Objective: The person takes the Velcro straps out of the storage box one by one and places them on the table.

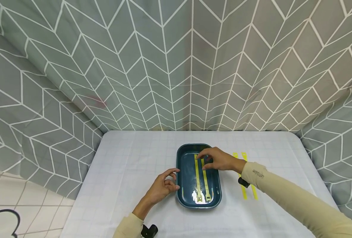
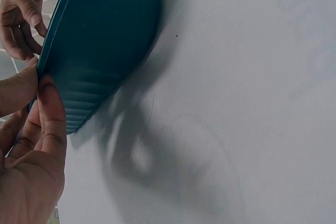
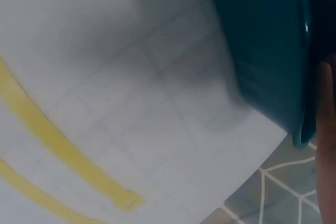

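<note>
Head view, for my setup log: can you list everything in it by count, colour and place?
Tablecloth: one, white, lower middle of the view
Rectangular tray: one, dark teal, on the tablecloth
Straps in the tray: two, yellow, lying lengthwise
Straps on the tablecloth: two, yellow, right of the tray
Patterned curtain: count unclear, grey with white lines, back and both sides
Tiles: several, off-white, lower left
Curved item: one, black, bottom-left corner, unidentified
Wrist cameras: two, black, one per wrist
Sleeves: two, beige, bottom edge and lower right
Hands: two, bare; left hand at the tray's left rim, right hand over the tray
</note>
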Demonstrator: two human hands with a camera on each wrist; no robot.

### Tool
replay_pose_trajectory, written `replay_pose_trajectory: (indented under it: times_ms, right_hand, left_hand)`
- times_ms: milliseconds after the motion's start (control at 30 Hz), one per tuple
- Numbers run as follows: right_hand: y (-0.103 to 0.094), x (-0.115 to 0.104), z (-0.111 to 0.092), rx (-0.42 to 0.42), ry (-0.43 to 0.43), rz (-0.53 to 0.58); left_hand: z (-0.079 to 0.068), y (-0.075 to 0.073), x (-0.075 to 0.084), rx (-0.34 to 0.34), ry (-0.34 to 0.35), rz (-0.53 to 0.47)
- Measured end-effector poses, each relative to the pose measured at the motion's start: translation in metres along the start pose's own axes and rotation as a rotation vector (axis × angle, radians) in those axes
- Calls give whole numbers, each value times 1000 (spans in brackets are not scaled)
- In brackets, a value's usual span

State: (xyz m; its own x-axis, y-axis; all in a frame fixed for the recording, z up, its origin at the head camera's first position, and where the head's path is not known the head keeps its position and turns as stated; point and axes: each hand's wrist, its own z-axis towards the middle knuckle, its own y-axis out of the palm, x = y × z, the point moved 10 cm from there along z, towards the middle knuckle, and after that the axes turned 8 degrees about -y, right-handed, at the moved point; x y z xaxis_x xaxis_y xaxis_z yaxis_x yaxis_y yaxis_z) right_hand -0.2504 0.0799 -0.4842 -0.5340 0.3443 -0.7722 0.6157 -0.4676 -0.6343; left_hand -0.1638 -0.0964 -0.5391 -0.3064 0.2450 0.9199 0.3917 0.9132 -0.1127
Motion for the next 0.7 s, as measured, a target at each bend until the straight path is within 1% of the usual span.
replay_pose_trajectory:
  times_ms: [100,267,400,500,700]
  right_hand:
    - [11,-1,3,-56,-20,-26]
    - [22,-5,11,-92,-47,-69]
    - [33,-10,17,-126,-70,-81]
    - [42,-11,20,-158,-84,-104]
    - [54,-10,25,-214,-122,-202]
  left_hand:
    - [0,0,-1,-1,5,-1]
    - [1,0,0,-5,22,7]
    - [0,0,0,-4,24,11]
    - [0,0,1,-7,24,8]
    - [0,0,0,-13,23,-6]
